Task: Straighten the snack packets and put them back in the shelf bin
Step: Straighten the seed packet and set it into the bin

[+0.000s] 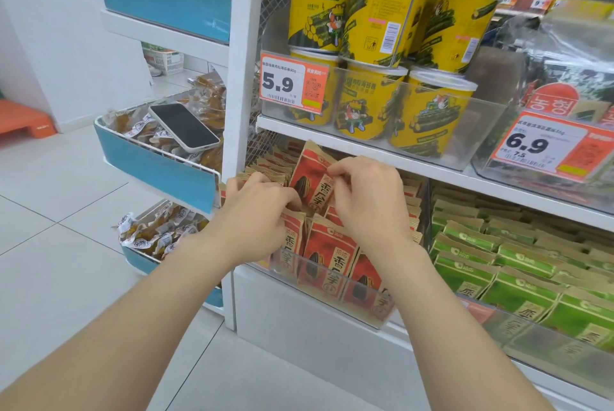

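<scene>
A clear shelf bin [335,299] on the lower shelf holds several red and brown snack packets [327,254] standing in rows. One red packet [310,175] sticks up tilted above the others. My right hand [368,198] pinches that packet's top right edge between thumb and fingers. My left hand [262,208] is curled over the left rows, its fingertips pressed among the packets just beside the raised one.
Green packets [518,261] fill the neighbouring bin on the right. Yellow canisters [375,55] stand on the shelf above, behind price tags [292,83]. To the left, blue-fronted bins [156,161] hold wrapped snacks, with a phone [182,126] lying on top. Tiled floor below.
</scene>
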